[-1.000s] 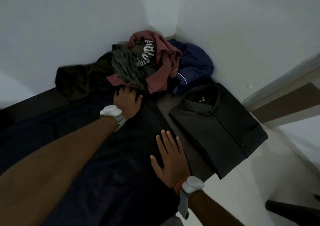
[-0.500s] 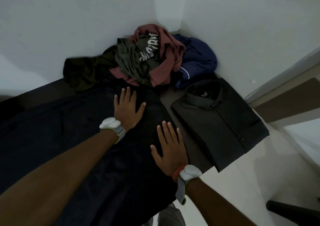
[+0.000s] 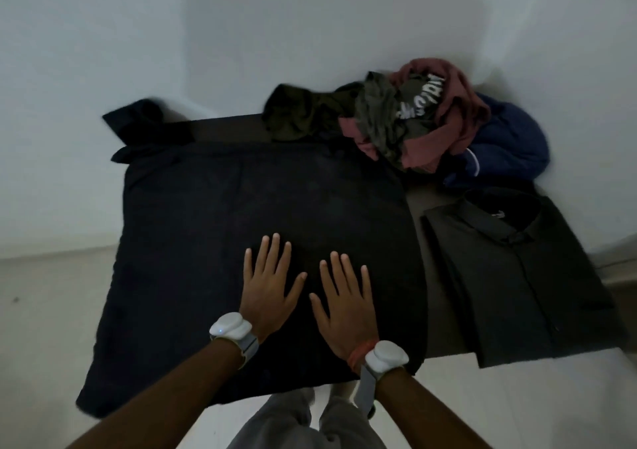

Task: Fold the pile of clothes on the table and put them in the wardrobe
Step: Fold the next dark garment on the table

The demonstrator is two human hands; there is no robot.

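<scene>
Clothes heap (image 3: 431, 128) just behind folded shirt (image 3: 517, 276)

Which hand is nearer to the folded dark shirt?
Right. The right hand lies flat on the spread black garment, apart from the folded dark shirt; the left hand lies farther left.

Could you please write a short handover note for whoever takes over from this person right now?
Left hand: open, flat on the spread black garment.
Right hand: open, flat beside it on the same garment.
Done: one dark shirt lies folded at the table's right end.
To do: fold the spread garment, then the crumpled pile at the back; carry all to the wardrobe, not in view.
</scene>
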